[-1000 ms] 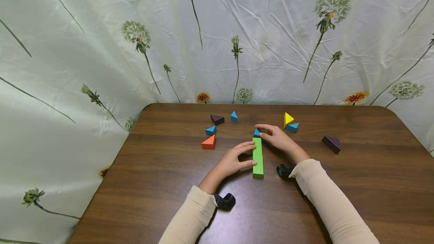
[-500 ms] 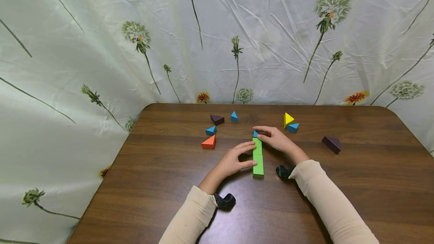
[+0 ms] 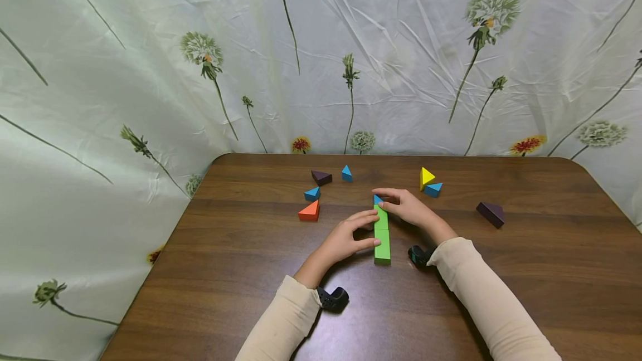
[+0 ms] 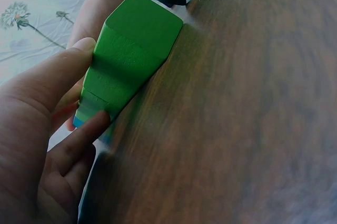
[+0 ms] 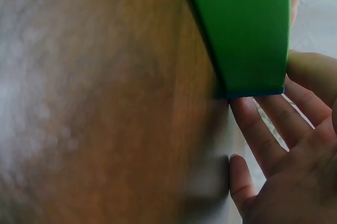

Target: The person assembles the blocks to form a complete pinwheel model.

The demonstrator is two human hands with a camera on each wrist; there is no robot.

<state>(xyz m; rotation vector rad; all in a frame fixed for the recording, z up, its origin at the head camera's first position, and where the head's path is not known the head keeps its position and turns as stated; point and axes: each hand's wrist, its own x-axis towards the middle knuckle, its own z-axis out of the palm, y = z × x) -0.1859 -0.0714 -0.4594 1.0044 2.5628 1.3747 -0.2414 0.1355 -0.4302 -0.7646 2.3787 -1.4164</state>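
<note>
Two green rectangular blocks lie end to end: a near one [image 3: 382,248] and a far one [image 3: 382,218]. My left hand [image 3: 342,238] rests along their left side, its thumb tip on the near block and its extended fingertips at the far block. Against the far end sits a small blue triangular block [image 3: 377,200], and my right hand [image 3: 408,206] holds it between thumb and fingers. From the right wrist only a thin blue edge [image 5: 258,95] shows beyond the green end, with fingers behind it.
Left of the hands lie an orange-red triangular block [image 3: 309,211], a blue one [image 3: 312,194], a dark purple one [image 3: 322,177] and another blue one [image 3: 346,174]. Back right are a yellow block [image 3: 427,177] and a blue triangle [image 3: 433,189]. A dark block [image 3: 491,214] lies far right.
My right hand has shifted slightly left and toward me, bringing the blue triangular block in line with the far end of the green blocks. My left hand has stayed in place.
</note>
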